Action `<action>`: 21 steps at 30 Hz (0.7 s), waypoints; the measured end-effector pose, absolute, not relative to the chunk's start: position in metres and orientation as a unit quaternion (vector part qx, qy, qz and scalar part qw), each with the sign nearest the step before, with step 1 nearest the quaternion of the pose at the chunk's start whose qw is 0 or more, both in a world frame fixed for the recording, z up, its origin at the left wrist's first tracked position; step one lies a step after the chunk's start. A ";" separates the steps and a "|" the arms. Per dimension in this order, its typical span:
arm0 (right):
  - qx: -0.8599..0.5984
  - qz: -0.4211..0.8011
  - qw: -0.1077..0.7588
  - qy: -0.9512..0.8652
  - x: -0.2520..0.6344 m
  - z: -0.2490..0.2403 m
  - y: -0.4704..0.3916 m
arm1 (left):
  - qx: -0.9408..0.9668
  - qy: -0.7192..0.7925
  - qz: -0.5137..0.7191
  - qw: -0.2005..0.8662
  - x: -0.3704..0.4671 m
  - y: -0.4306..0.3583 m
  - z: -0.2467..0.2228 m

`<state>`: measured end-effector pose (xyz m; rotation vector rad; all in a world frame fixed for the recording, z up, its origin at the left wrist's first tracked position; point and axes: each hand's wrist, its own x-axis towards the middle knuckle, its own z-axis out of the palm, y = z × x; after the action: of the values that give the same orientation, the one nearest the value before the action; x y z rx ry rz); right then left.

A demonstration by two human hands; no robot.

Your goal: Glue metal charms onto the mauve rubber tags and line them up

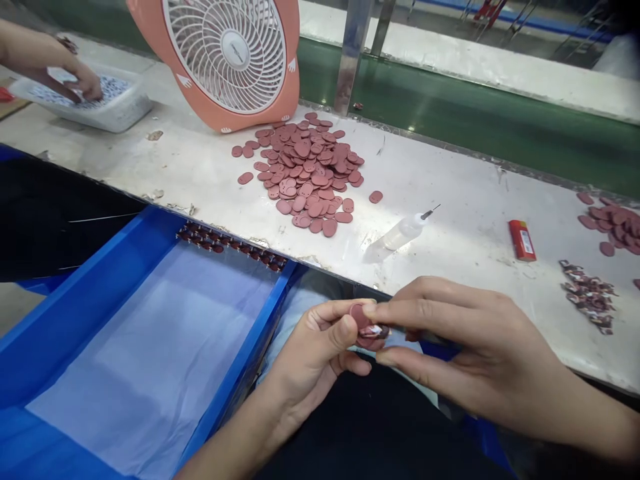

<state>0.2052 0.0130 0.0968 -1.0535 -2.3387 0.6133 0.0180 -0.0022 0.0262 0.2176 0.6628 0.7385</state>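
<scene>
Head view: near the bench [450,248], the left hand [309,353] pinches a reddish oval piece [358,316] against a small glossy part [380,331], which the right hand [483,340] also grips, seemingly for alignment, calling next for gentle, even pressure

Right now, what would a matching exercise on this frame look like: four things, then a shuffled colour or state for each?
1. Fan
2. Bottle
3. Tray
4. Left hand

A. Pinching a disc
B. Blue, lined with a sheet
C. Orange and white
D. Clear, with a needle tip

Pairs: 1-C, 2-D, 3-B, 4-A
</scene>
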 end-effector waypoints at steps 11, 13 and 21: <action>-0.431 0.263 0.288 -0.814 0.189 0.084 0.013 | 0.079 0.275 0.349 0.892 0.005 0.000 0.018; -0.432 0.276 0.288 -0.809 0.186 0.083 0.014 | 0.078 0.279 0.352 0.890 0.003 0.000 0.018; -0.416 0.306 0.317 -0.795 0.174 0.080 0.020 | 0.096 0.256 0.360 0.892 -0.004 0.004 0.014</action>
<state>0.1740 0.0199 0.0798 -1.0956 -2.0928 0.8054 -0.0040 0.0039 0.0144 0.1996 0.5309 0.7480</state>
